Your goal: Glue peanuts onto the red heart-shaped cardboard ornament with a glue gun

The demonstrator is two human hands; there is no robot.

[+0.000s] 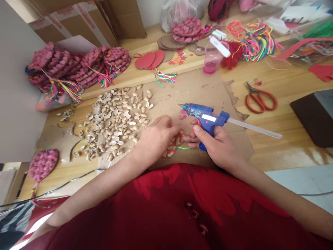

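Note:
My right hand [221, 144] is closed around the handle of a blue glue gun [199, 110], its nozzle pointing left and a clear glue stick [255, 127] sticking out of its back end. Just below the nozzle, a red piece [171, 151] partly covered with peanut shells lies on the cardboard, a green and yellow cord at its right side. Over its upper left part my left hand [160, 133] is bent down with fingers curled together; what they pinch is hidden. Fingertips of the right hand come close to the piece's right edge.
Peanut shells [117, 118] are spread to the left on the cardboard sheet [169, 93]. Orange-handled scissors [260, 99] lie at right, near a dark flat object [314, 118]. Behind stand a pink-tinted cup [212, 64], red hearts [149, 59], and stacked pink pieces [91, 64].

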